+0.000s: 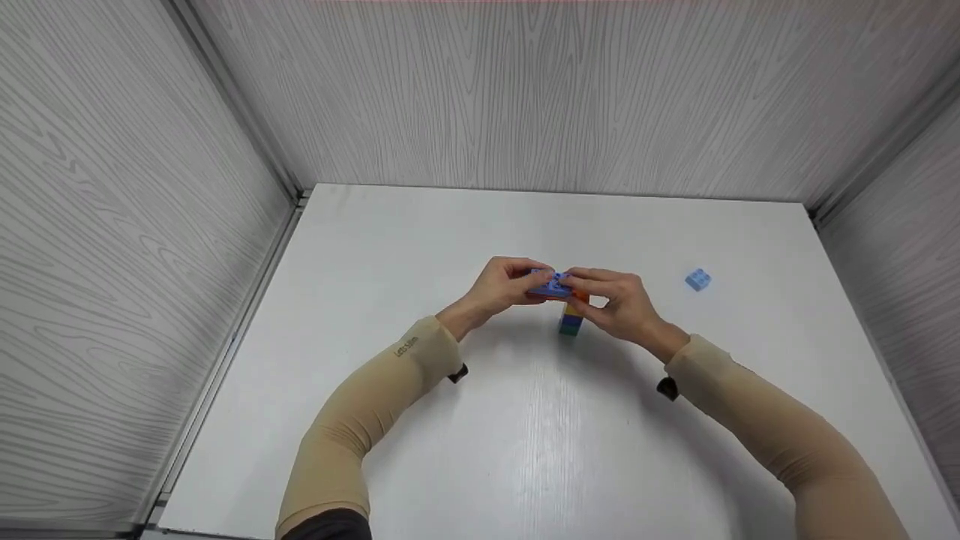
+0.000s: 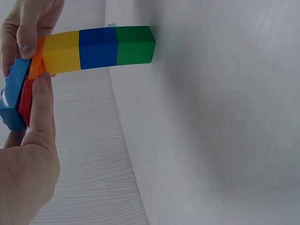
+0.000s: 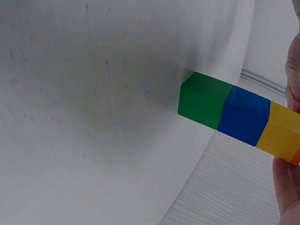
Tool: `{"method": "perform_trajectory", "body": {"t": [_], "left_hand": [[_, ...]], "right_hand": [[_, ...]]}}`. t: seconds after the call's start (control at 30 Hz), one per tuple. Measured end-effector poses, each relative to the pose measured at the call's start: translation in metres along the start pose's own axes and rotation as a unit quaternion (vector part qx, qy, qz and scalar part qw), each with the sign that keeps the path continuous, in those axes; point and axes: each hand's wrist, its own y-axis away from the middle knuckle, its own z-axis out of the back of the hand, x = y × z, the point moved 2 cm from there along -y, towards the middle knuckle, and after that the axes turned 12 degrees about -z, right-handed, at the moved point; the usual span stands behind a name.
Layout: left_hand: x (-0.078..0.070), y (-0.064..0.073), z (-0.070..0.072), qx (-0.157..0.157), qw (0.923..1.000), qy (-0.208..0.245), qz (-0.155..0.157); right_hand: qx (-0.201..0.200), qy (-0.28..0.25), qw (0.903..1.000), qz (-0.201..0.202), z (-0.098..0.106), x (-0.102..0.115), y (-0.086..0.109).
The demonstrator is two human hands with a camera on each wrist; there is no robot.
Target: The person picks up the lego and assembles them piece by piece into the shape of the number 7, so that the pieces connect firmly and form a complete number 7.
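Observation:
Both hands meet at the top of an upright tower of toy building bricks on the white table. From the foot up, the left wrist view shows a green brick (image 2: 136, 45), a dark blue brick (image 2: 98, 48), a yellow brick (image 2: 62, 51) and an orange brick (image 2: 36, 61). Above them lie a wider red brick (image 2: 26, 101) and a light blue brick (image 2: 13, 112), both jutting leftward. My left hand (image 1: 495, 286) grips the jutting red and light blue bricks. My right hand (image 1: 619, 300) holds the tower's top, fingers on the light blue brick and thumb near the orange one.
A loose light blue brick (image 1: 698, 280) lies on the white table (image 1: 420, 232), right of the hands. Grey wood-grain panels (image 1: 525, 97) enclose the table at the back and on both sides.

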Motion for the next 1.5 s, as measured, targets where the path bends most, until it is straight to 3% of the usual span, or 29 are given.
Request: {"method": "perform_trajectory", "body": {"t": [0.37,0.63,0.8,1.0,1.27,1.5], "left_hand": [[0.000,-0.001,-0.001,0.005,0.9993,0.019,-0.032],[-0.003,-0.003,-0.003,-0.030,0.9994,0.015,-0.005],[-0.003,-0.002,-0.006,-0.052,0.9986,0.009,0.010],[-0.001,-0.001,-0.009,-0.052,0.9977,0.034,0.028],[-0.010,-0.002,-0.012,-0.041,0.9973,0.046,0.040],[-0.009,-0.003,-0.011,-0.047,0.9967,0.050,0.044]], "right_hand": [[0.004,0.018,0.9998,-0.002,0.000,-0.001,0.000],[0.010,0.048,0.9983,0.032,0.001,-0.002,-0.002],[0.009,0.046,0.9984,0.033,0.001,-0.006,-0.001],[-0.011,0.051,0.9977,0.043,-0.002,-0.009,0.002],[-0.055,0.065,0.9939,0.070,-0.004,-0.005,0.005],[-0.044,0.057,0.9962,0.050,-0.004,-0.006,-0.001]]}}
